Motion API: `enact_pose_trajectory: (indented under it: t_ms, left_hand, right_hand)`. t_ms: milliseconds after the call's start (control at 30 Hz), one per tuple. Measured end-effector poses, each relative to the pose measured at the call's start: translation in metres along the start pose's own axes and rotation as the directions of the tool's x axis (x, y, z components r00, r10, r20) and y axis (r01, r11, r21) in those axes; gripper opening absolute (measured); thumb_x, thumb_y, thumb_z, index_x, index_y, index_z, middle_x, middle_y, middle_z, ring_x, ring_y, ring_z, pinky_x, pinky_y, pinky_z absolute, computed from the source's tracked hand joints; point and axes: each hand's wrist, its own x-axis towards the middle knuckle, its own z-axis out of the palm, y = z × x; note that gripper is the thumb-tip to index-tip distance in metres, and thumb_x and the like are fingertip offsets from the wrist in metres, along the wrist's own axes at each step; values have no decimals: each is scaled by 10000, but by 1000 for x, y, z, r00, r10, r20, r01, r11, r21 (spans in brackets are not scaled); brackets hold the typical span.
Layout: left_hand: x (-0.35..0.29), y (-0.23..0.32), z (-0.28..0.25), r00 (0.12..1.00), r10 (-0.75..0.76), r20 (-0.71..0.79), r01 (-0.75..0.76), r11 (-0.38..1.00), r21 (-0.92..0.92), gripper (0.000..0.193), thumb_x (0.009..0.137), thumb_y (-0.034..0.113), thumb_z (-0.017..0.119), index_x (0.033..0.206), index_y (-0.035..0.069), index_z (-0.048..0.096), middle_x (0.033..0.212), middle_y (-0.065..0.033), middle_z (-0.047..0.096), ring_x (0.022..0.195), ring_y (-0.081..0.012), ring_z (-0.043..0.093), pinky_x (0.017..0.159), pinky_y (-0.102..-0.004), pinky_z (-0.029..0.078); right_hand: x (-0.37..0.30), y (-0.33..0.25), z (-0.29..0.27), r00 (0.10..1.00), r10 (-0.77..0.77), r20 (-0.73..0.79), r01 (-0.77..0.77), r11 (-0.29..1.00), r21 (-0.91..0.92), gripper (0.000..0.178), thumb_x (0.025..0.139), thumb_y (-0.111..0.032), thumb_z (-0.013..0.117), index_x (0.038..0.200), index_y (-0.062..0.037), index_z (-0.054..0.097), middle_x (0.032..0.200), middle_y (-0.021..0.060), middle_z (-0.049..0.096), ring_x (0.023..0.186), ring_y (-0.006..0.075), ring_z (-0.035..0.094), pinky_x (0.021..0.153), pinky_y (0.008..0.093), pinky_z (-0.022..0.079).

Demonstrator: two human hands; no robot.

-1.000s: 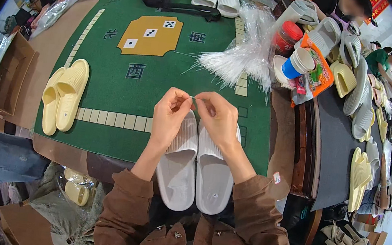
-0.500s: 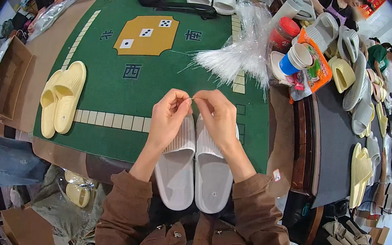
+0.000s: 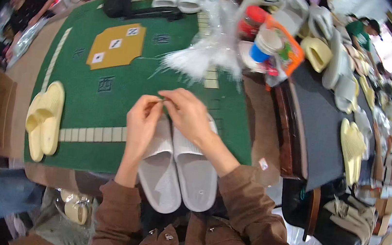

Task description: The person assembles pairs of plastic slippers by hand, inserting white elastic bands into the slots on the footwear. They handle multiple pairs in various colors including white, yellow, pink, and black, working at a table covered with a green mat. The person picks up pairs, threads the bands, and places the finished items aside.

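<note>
In front of me, a pair of grey ribbed slide slippers (image 3: 159,179) lies over the near edge of the green-topped table (image 3: 118,159), toes away from me. Above their toe ends, my left hand (image 3: 142,122) and my right hand (image 3: 188,116) meet with fingertips pinched together. Whatever they pinch is too small and blurred to name. Both wrists partly cover the slippers' straps. Beyond my hands spreads a bundle of thin whitish plastic strands (image 3: 200,64). Off to the left rests a pale yellow pair of slippers (image 3: 52,119).
A black bag (image 3: 118,3) and white slippers (image 3: 189,0) sit at the far side, beside another person's hand. To the right are a red-lidded jar (image 3: 252,22), stacked paper cups (image 3: 267,44) and an orange basket (image 3: 297,49). Many slippers line a dark side table (image 3: 299,120).
The view has turned, so the table appears rotated and shifted left. My hands remain pinched together above the grey slippers, the right one now tilted further over toward the left.
</note>
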Motion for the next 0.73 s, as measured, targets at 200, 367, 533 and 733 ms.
enact_pose_trajectory:
  t_ms: [200, 367, 533, 733]
  left_hand:
    - [-41, 48, 1, 921, 389, 33, -360, 816, 453, 346, 876, -15, 600, 1221, 7, 596, 1187, -165, 553, 927, -287, 582, 812, -362, 491]
    - [-140, 47, -31, 959, 35, 282, -182, 839, 513, 394, 875, 47, 629, 1266, 44, 587, 1219, -207, 517, 1106, -391, 521, 940, -467, 430]
    - [-173, 21, -3, 902, 131, 412, -399, 618, 678, 488, 1019, 362, 489, 1449, 132, 457, 1499, -275, 305, 1338, -470, 348, 1069, -594, 310]
    - [-158, 18, 35, 938, -6, 347, -288, 543, 789, 628, 852, 235, 706, 1425, 126, 474, 1517, -199, 289, 1373, -408, 293, 1099, -616, 218]
  right_hand:
    - [-15, -16, -75, 990, 125, -60, -119, 989, 89, 329, 864, 0, 637, 1191, -39, 626, 1169, 147, 623, 980, 278, 651, 772, 340, 555]
    - [-70, -48, -203, 961, 132, -243, -180, 965, -189, 242, 844, 20, 616, 1071, -23, 687, 1093, 125, 679, 950, 233, 663, 785, 316, 538]
    - [-179, 22, -382, 543, 190, -818, -643, 721, -259, 269, 901, 38, 540, 1142, -20, 645, 1063, 117, 654, 951, 173, 605, 877, 306, 476]
    - [-282, 140, -570, 305, 587, -750, -871, 490, 30, 746, 779, -189, 671, 1472, -93, 412, 1508, 187, 385, 1361, 304, 398, 1123, 353, 306]
